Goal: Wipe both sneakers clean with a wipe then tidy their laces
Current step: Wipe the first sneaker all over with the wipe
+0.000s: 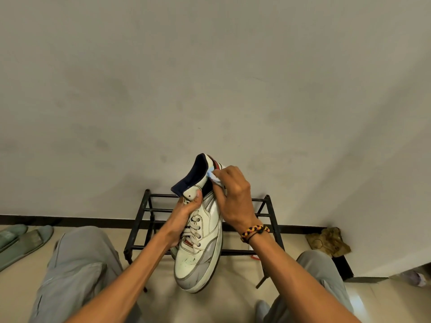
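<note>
Head view shows our left hand [186, 212] gripping the sneaker [200, 231] across its tongue and laces [192, 229], holding it up in the air over a black rack [265, 206], toe toward us and heel toward the far wall. Our right hand [233, 194] pinches a small wipe [213, 177] against the right side of the collar.

We judge the grip the weak point: the shoe hangs from one hand while the other pushes sideways, so a hard rub could twist it loose and drop it onto the rack. The wipe is bunched small and could slip out from under our fingers.

Most of the wipe is hidden under our fingers. We cannot see the second sneaker, nor the shoe's left side and sole, so how much dirt remains is unclear.
</note>
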